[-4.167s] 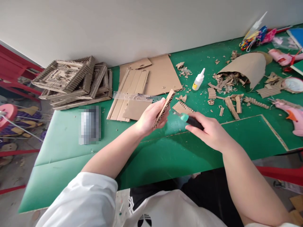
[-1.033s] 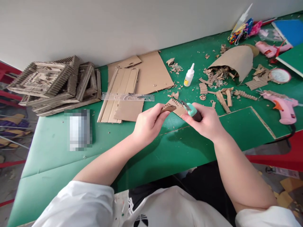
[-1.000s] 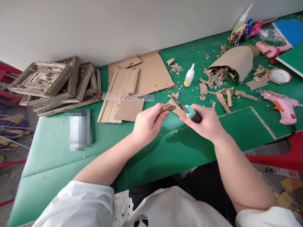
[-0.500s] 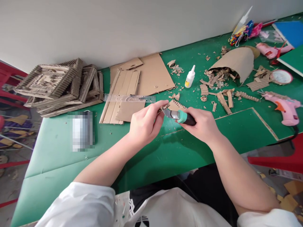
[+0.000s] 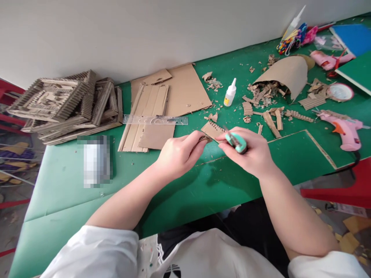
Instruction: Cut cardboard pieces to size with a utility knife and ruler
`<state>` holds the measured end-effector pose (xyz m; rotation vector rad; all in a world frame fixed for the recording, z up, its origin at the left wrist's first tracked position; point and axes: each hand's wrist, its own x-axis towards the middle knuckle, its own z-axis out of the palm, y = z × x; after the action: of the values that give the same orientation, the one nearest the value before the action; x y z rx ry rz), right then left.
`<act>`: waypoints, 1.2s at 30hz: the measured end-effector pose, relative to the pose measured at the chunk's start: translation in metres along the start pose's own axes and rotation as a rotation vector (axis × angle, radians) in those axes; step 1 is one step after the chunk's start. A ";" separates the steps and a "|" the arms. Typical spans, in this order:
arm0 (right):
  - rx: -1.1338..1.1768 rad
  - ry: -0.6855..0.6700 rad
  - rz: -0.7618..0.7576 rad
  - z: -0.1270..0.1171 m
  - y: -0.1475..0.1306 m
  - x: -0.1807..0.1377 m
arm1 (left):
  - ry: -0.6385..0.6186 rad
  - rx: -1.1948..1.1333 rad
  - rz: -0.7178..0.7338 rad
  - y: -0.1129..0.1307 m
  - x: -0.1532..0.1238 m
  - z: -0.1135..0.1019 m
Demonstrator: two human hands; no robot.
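My left hand [image 5: 182, 153] is closed on a small cardboard piece [image 5: 206, 138], most of it hidden by the fingers. In my right hand [image 5: 251, 150] is a utility knife [image 5: 237, 143] with a green and black handle; its blade is blurred and points away from me. The right thumb and fingertips are close to the far end of the cardboard. Just beyond the hands lies a cardboard strip [image 5: 213, 129] with a notched, corrugated edge. Whether it joins the held piece I cannot tell.
Left of the hands, a clear ruler [image 5: 156, 120] lies across cardboard sheets [image 5: 188, 90]. Stacked corrugated frames [image 5: 58, 100] stand at far left. A glue bottle [image 5: 230, 92], cardboard scraps [image 5: 266, 94], a curved cardboard piece [image 5: 285, 73] and a pink glue gun [image 5: 344, 129] lie to the right.
The knife has swung away from the left hand to the right, its blade turning from leftward to away from me. More of the notched strip shows. The view has shifted slightly.
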<state>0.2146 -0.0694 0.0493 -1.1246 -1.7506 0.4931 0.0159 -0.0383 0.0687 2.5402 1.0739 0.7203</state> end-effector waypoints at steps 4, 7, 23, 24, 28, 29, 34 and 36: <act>0.030 -0.003 -0.070 0.009 0.002 -0.002 | -0.090 0.031 0.047 -0.002 0.000 0.007; -0.034 0.027 -0.102 0.014 0.004 -0.002 | -0.128 0.069 0.045 -0.003 -0.001 0.011; -0.082 0.243 0.079 0.033 -0.005 -0.007 | -0.186 -0.601 -0.353 0.011 -0.002 0.014; -0.070 0.254 0.107 0.033 -0.005 -0.007 | -0.150 -0.641 -0.371 0.011 -0.002 0.012; -0.054 0.292 0.163 0.028 -0.001 -0.005 | -0.068 -0.699 -0.376 0.008 0.000 0.007; -0.071 0.312 0.173 0.027 0.000 -0.004 | -0.075 -0.699 -0.371 0.008 0.000 0.006; -0.117 0.337 0.207 0.020 0.004 -0.001 | -0.118 -0.645 -0.342 0.008 0.000 0.008; -0.150 0.321 0.206 0.016 0.008 0.000 | -0.131 -0.578 -0.317 0.009 0.000 0.010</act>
<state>0.2039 -0.0631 0.0363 -1.4153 -1.4178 0.2873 0.0261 -0.0450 0.0641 1.8534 1.0105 0.6494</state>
